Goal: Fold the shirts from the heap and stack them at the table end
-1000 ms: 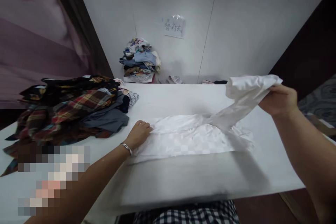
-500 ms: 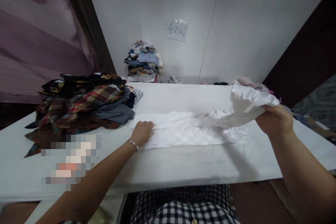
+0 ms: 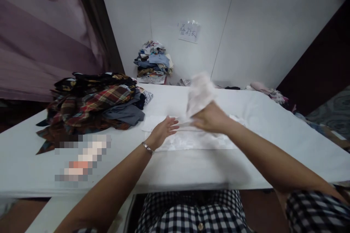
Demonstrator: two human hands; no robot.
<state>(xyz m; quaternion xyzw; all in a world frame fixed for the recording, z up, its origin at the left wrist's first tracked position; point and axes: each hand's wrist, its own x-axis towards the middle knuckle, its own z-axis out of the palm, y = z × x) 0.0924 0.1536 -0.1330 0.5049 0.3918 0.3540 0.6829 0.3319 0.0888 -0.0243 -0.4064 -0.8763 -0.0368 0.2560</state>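
Observation:
A white garment (image 3: 180,141), probably a shirt, lies in a long flat strip across the white table (image 3: 188,171). My right hand (image 3: 212,118) grips a raised white part of it, blurred by motion, and holds this up above the middle of the strip. Over the strip's left part is my left hand (image 3: 164,131), its fingers spread and nothing gripped in them. I cannot tell whether the left fingertips touch the cloth. A metal bracelet (image 3: 148,147) circles the left wrist.
To the left lies a heap of dark and plaid clothes (image 3: 95,96). A tall stack of folded clothes (image 3: 153,62) stands against the back wall, below a paper sign (image 3: 188,32). Pink and pale clothes (image 3: 266,90) lie at the back right. A blurred-out patch (image 3: 84,160) covers the left front.
My right hand has swung left from the far right, bringing the white cloth over the strip's middle. My left hand has lifted slightly off the strip's left end, fingers now spread.

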